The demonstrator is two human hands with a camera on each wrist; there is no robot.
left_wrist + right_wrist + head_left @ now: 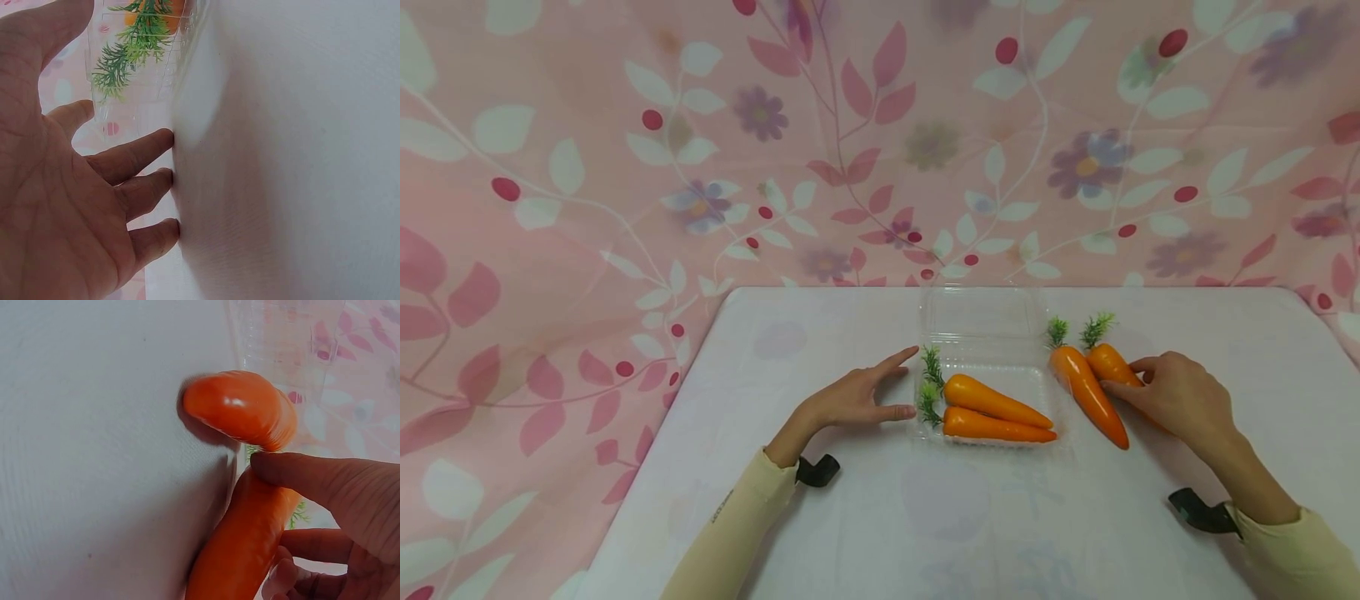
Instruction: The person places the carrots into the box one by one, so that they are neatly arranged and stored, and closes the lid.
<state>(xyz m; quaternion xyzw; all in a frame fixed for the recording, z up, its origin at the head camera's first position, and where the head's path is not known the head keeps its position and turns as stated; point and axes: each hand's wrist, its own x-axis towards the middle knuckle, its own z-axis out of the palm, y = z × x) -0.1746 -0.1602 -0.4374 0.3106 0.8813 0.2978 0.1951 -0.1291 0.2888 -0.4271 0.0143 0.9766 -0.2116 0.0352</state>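
In the head view, the left sleeve bears a line of dark print too small to read; the faint marks on the tabletop cannot be made out either. A clear box stands open, its lid at twelve o'clock. Inside it, the upper carrot and lower carrot lie with their greens toward nine o'clock and tips toward three to four. The left hand is at the box's nine o'clock, fingers spread, thumb just beside the wall. At three o'clock, outside the box, the right hand pinches the held carrot between thumb and fingers; its greens point to eleven. Just beside it, at nine o'clock, lies the loose carrot, tip toward five.

In the left wrist view, the fingers are apart, holding nothing, their tips at the tabletop; the box and greens show at twelve o'clock.

In the right wrist view, the thumb presses the held carrot, with fingers on its far side; the loose carrot lies at twelve o'clock from the thumb.
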